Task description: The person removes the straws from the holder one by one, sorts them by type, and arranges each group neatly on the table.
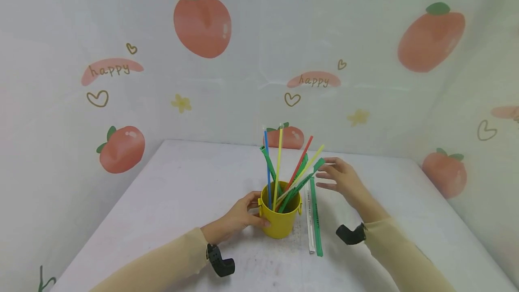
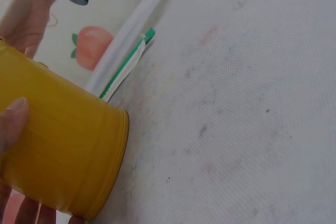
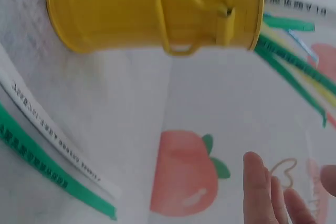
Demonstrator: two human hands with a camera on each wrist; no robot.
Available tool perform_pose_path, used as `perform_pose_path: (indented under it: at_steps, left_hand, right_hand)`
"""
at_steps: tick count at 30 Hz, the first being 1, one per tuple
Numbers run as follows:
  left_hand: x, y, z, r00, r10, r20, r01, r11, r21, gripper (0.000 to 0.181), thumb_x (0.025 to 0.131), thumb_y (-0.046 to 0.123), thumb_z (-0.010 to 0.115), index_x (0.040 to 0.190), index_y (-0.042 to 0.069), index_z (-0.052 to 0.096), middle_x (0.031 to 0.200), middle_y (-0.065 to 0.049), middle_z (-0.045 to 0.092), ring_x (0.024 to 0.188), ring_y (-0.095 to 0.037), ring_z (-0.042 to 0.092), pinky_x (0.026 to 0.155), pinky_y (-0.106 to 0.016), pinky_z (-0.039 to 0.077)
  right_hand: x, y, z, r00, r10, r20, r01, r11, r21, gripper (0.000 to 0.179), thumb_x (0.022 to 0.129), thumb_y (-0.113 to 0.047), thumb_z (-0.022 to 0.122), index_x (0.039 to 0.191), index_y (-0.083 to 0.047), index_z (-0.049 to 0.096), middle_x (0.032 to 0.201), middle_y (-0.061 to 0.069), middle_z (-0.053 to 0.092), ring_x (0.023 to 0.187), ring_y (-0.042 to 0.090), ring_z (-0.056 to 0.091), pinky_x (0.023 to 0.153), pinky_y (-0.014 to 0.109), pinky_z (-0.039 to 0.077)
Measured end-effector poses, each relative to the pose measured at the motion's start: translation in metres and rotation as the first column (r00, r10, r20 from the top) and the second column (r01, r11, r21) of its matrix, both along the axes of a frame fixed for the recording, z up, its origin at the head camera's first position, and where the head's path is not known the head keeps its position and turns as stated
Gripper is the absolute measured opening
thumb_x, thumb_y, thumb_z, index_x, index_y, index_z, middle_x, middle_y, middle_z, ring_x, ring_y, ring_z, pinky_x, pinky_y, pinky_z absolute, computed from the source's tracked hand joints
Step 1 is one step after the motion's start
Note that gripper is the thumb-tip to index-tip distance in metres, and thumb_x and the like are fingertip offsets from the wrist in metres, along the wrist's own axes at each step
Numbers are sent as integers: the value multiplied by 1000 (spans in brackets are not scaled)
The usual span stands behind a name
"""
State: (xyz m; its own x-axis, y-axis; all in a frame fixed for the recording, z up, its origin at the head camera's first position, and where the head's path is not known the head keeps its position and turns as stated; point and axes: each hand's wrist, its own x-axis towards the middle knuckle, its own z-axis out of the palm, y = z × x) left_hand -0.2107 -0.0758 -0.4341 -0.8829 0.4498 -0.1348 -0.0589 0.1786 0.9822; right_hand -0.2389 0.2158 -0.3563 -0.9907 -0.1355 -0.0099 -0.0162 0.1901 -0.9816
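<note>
A small yellow bucket [image 1: 277, 222] stands on the table, several thin sticks and paper-wrapped strips leaning out of its top. My left hand [image 1: 242, 213] grips its left side, the thumb across the front and the other fingers behind and under in the left wrist view. Blue [image 1: 266, 148], yellow [image 1: 279, 148] and red [image 1: 302, 157] sticks rise from the bucket among green wrappers [image 1: 270, 166]. My right hand [image 1: 338, 177] hovers right of these with fingers extended and apart. In the right wrist view its fingers [image 3: 257, 192] hold nothing, below the strip ends.
Right of the bucket, a white printed paper strip [image 1: 310, 224] and a green one [image 1: 316, 224] lie side by side on the white table [image 1: 194, 179]. A handle loop [image 3: 164, 22] hangs on the bucket's right side. Behind is a fruit-patterned curtain [image 1: 251, 75].
</note>
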Motion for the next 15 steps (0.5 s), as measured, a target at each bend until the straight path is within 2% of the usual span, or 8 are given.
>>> perform_pose_path:
  at_steps: [4, 8, 11, 15]
  left_hand:
    - [0, 1, 1, 1000, 4, -5, -4, 1000, -4, 70, 70, 14, 81, 130, 13, 44, 132, -5, 48, 126, -30, 40, 102, -51, 34]
    - [1, 1, 2, 1000, 6, -12, -6, 1000, -5, 70, 70, 13, 80, 130, 12, 44, 132, -5, 47, 126, -30, 40, 102, -52, 34]
    - [2, 1, 3, 1000, 6, -9, -6, 1000, -7, 70, 71, 13, 80, 130, 13, 44, 133, -5, 47, 126, -31, 39, 102, -53, 34]
    - [2, 1, 3, 1000, 8, -2, -8, 1000, -5, 70, 71, 13, 80, 130, 13, 44, 133, -5, 46, 127, -31, 39, 102, -53, 33]
  right_hand:
    - [12, -7, 3, 1000, 14, -24, -17, 993, -120, 48, 96, -42, 43, 125, -3, 38, 113, 12, 52, 103, 23, 60, 82, 40, 52]
    - [22, -13, 2, 998, 31, -51, -43, 969, -243, 35, 99, -38, 38, 118, -9, 41, 106, 4, 54, 97, 15, 62, 82, 40, 52]
    - [29, -16, 0, 994, 53, -98, -75, 970, -232, 29, 101, -32, 35, 117, -9, 41, 108, 4, 53, 98, 14, 61, 83, 37, 52]
    - [35, -20, -4, 981, 80, -179, -116, 973, -199, 29, 101, -25, 35, 119, -2, 39, 111, 8, 52, 102, 17, 59, 83, 36, 52]
